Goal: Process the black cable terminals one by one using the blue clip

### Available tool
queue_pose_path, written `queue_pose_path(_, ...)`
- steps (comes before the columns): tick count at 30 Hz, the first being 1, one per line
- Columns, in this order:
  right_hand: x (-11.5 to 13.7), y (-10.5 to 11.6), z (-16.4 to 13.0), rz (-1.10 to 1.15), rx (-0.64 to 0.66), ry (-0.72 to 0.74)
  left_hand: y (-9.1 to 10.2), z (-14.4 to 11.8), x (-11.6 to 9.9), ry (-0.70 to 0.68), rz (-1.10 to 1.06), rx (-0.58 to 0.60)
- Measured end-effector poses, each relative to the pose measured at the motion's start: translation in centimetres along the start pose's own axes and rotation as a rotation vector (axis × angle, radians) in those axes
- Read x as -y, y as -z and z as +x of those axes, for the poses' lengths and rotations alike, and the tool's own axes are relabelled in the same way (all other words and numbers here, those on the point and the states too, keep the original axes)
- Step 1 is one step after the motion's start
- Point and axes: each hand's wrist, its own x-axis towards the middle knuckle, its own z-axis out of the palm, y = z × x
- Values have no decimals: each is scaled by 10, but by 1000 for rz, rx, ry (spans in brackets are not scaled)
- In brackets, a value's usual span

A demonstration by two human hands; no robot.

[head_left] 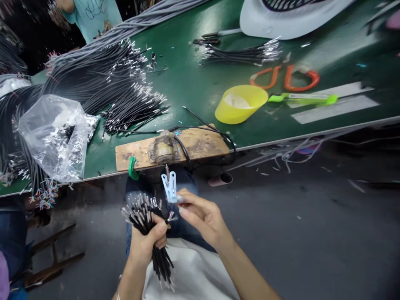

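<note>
A bundle of black cables (161,262) with stripped, silvery ends is gripped in my left hand (148,241), above my lap. One cable end with coloured strands (171,216) sticks out to the right of the bundle. My right hand (204,216) is curled in a pinch, its fingertips at the lower end of a light blue clothespin (169,187). Whatever lies between those fingertips is too small to make out. The clothespin hangs from a thin shaft on a small motor (164,149), fixed to a wooden board (200,143) at the bench edge.
Black cables (131,112) are heaped on the green bench (187,83), beside a plastic bag (53,137). Farther right are a yellow cup (233,114), orange-handled scissors (301,87), a green cutter (312,98) and a smaller cable bundle (234,55). A person (93,18) is across the bench.
</note>
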Motion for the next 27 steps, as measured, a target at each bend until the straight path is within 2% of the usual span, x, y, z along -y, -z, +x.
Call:
queue_pose_path(5, -6, -9, -6, 191, -51, -186, 13, 18, 21, 150, -48, -30)
queue_pose_path(8, -5, -16, -8, 134, -96, -244, 17, 20, 29, 177, -68, 1)
queue_pose_path(13, -5, -16, -11, -2, -200, -213, 14, 25, 36, 118, -80, -28)
queue_pose_path(16, -6, -9, -8, 74, -194, -263, 9, 23, 30, 130, -63, -9)
queue_pose_path(18, -6, -7, -6, 110, -101, -303, 4, 15, 20, 136, -32, 12)
queue_pose_path(21, -3, -13, -5, 51, -18, -354, -5, -2, -1, -14, -24, -54)
queue_pose_path(23, -2, -21, -7, -58, -98, -287, -11, -13, -14, -63, -33, -74)
queue_pose_path(24, -1, -25, -9, -133, -160, -201, -14, -17, -19, -75, -40, -82)
queue_pose_path(27, 1, -29, -10, -402, -285, 183, -18, -22, -29, -68, -55, -73)
